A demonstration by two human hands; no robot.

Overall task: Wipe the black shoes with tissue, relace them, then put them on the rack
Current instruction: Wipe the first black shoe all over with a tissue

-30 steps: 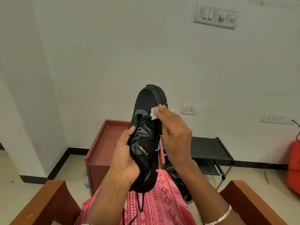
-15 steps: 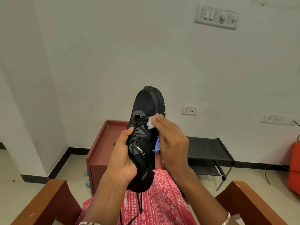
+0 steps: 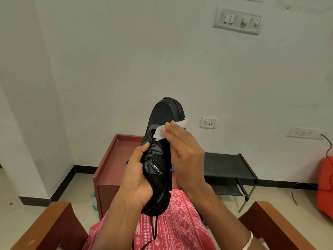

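Black shoe (image 3: 162, 156) is at frame ctr, held up in the air, toe pointing to upper frame, heel down over the lap. Top/lace side faces the cam; white "CLYMB" print on the tongue.

L hand (image 3: 137, 179) grips the shoe from its left edge at mid/heel. Thumb lies across the laces; the other fingers wrap behind, hidden.

R hand (image 3: 185, 159) comes in from lower right, back of hand to cam. Fingers are straight and pressed together, flat on the tissue (image 3: 159, 132) just above the top eyelets. Can't tell if the thumb pinches it. Tissue corners stick out past the fingertips on the left and past the shoe's right edge.

One loose lace (image 3: 154, 226) hangs off the heel onto the pink patterned cloth (image 3: 176, 224) on the lap.

Rack (image 3: 228, 168): black, two shelves, right of ctr against the wall (image 3: 108, 69), behind the R wrist. Its right edge has open floor up to an orange object (image 3: 326, 186) at the right border.

Red-brown cabinet (image 3: 111, 170) sits left of ctr with a raised rim, touching or just beside the rack; the joint is hidden by the hands. Bottle (image 3: 94, 201) on the floor at its lower-left corner.

Wood armrests at lower left (image 3: 48, 226) and lower right (image 3: 273, 224) box in both forearms. Air above the toe is open up to the switch panel (image 3: 237, 21).
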